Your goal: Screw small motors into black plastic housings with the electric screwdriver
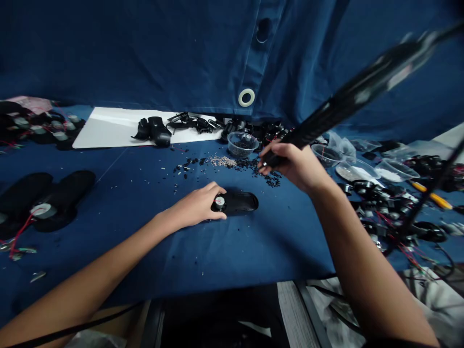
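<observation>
My left hand (201, 205) is closed round the near end of a black plastic housing (241, 202) that lies on the blue cloth. Between thumb and fingers shows a small round motor (219, 202) with a white top and a bit of red wire. Higher up, my right hand (295, 162) grips a long black electric screwdriver (326, 116) close to its tip, its body slanting up to the right and blurred. The tip is over small black parts (253, 166) and a heap of small screws (222, 161), clear of the housing.
Beyond the screws stands a clear plastic bowl (242, 144). A white board (108, 128) bears black moulded parts (155, 131). Black housings with motors (60, 203) lie at left. On the right are plastic tubs (357, 170), a yellow-handled tool (431, 194) and wired black parts (384, 208).
</observation>
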A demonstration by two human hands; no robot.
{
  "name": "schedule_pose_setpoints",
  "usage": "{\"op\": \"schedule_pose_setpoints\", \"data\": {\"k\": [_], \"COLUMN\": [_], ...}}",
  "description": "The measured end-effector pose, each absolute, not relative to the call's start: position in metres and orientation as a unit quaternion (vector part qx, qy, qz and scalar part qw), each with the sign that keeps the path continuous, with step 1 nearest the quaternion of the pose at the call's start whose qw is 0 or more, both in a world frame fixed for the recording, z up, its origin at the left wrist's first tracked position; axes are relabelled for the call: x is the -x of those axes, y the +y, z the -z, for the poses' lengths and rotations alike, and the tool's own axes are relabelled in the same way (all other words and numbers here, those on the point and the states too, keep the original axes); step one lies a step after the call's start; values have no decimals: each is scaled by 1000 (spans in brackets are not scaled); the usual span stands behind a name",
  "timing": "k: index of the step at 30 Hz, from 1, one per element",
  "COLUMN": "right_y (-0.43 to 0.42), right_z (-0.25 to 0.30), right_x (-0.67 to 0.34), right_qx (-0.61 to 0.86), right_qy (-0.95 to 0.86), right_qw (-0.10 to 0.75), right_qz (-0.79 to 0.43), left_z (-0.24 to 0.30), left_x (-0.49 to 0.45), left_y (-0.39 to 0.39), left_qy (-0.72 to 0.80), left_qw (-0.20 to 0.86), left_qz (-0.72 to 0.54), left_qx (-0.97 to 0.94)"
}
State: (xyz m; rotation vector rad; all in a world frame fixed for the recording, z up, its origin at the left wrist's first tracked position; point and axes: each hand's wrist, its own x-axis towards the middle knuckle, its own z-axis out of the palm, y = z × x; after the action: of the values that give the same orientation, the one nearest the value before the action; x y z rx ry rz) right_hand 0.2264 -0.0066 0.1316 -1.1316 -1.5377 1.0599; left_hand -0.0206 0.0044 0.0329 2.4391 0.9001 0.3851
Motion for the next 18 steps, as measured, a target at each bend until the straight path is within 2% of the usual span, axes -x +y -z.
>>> {"op": "schedule_pose_setpoints", "data": {"k": [2, 7, 14, 18], "right_y": [-17, -47, -63, -65], "right_z": [-102, -47, -28, -27], "right_x": [-241, -262, -266, -265], "right_qx": [486, 573, 639, 642], "right_qy": [-530, -333, -310, -292], "right_qw": [496, 474, 375, 345], "right_qz": [-486, -580, -595, -619], "left_z": [-34, -33, -32, -31], "left_x": [29, 48, 56, 55], "left_y": [3, 4, 9, 10], "left_qy": [339, 368, 403, 406], "left_qw": [252, 250, 244, 239], "left_qz": [-136, -124, -115, -119], "left_qx": [-896, -887, -875, -874]}}
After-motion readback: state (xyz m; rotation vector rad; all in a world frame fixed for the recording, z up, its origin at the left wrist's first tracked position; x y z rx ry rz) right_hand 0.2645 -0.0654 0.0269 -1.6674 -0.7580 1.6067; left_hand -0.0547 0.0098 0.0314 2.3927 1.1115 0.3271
